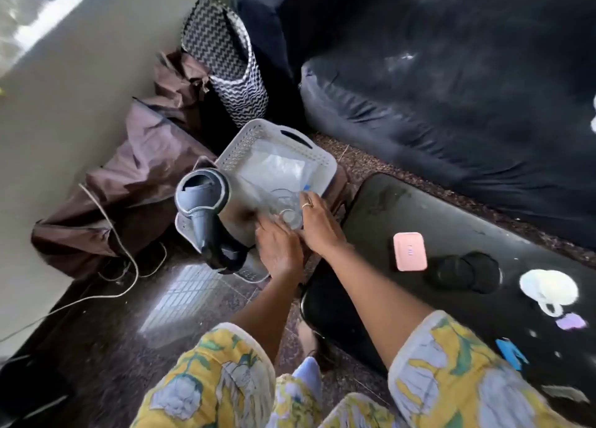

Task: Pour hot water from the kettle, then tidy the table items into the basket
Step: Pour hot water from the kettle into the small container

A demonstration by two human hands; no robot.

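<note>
A white perforated basket (248,140) stands on the floor left of the dark table (451,221). Clear plastic packets (280,166) lie inside it. A grey kettle (206,201) with its lid open stands in the basket's near-left part. A clear glass (288,208) is low inside the basket, tilted. My left hand (277,250) and my right hand (317,222) are both on the glass, one at each side. My right hand wears a ring.
On the table lie a pink case (410,251), two black round pads (464,272), a white cup (548,290) and small purple and blue bits. A zigzag bag (225,59), brown cloth (129,182), a cord (109,234) and a dark sofa (451,82) surround the basket.
</note>
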